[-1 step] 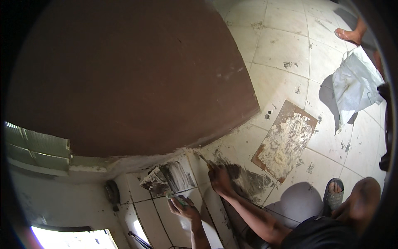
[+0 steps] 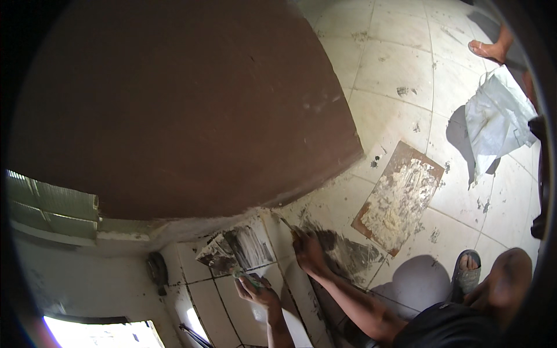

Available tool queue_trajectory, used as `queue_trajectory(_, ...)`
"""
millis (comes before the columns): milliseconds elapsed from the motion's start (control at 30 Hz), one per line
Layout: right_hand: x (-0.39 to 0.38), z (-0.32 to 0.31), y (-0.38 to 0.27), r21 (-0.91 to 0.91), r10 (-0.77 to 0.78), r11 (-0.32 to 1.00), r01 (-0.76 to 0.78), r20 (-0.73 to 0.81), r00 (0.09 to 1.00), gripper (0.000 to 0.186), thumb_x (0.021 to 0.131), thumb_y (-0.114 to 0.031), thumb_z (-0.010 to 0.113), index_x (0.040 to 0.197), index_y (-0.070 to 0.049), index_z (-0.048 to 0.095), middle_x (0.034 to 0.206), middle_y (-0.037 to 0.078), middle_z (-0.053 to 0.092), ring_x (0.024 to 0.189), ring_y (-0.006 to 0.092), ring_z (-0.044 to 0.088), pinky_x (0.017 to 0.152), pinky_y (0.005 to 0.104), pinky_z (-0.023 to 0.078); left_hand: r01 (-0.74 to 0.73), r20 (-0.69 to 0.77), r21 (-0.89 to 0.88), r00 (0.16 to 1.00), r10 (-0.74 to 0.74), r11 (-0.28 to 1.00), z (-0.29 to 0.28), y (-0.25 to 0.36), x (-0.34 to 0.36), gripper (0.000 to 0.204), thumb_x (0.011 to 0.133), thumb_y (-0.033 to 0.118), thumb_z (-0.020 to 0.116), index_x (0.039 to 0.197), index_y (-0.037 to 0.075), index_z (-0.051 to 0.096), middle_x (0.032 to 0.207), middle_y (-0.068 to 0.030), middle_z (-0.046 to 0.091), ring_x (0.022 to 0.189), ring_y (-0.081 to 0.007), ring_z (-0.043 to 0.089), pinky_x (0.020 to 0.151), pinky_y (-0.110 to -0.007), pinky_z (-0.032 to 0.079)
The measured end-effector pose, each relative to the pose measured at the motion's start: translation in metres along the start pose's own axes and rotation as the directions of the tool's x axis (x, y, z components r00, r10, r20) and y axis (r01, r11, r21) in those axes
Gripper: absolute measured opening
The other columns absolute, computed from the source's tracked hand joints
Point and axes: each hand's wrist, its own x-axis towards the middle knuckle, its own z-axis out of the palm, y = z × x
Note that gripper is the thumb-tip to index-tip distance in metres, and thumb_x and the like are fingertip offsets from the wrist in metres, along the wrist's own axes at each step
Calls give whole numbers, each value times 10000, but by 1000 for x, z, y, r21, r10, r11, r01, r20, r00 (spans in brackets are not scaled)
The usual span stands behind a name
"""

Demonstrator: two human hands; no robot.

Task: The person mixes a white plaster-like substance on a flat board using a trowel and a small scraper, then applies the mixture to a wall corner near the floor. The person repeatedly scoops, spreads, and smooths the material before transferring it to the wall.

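Observation:
My left hand is wrapped round the green handle of a wide putty knife. Its broad blade, smeared with whitish paste, lies over the white tiles beside a dark, paste-streaked patch. My right hand grips a narrow putty knife, whose thin tip points at the tile edge near the foot of the brown panel. The fingers hide most of its handle.
A brown board coated with cream paste lies on the smeared tile floor to the right. Beyond it is a crumpled white sack, near another person's bare foot. A sandalled foot rests at lower right. A dark shoe-shaped thing sits at left.

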Motion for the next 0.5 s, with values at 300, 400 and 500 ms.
queue_trajectory(300,-1,-7,-21,34,234,970,-243,162,959,407,956,-123,540,1339,-5,610,1115,292,617,1008,418,625,860,485,493,-27,1,3,1000,27,1000,7,6,0,345,1067,351,479,1140,19,544,648,-26,471,436,-87,380,374,-233,307)
queue_trajectory(400,-1,-2,-18,-86,31,996,-22,107,994,410,950,-121,535,1339,-19,615,1018,282,635,966,409,633,809,487,496,-35,14,-7,999,35,999,6,7,0,334,1066,343,483,1142,23,539,650,-26,472,437,-86,381,371,-234,305)
queue_trajectory(500,-3,1,-11,-136,215,968,-212,8,977,412,934,-132,557,1333,-38,605,1151,286,627,1009,461,613,886,521,491,-25,27,-6,999,25,1000,5,7,-2,323,1065,342,487,1128,29,537,654,-26,471,443,-85,381,373,-234,306)
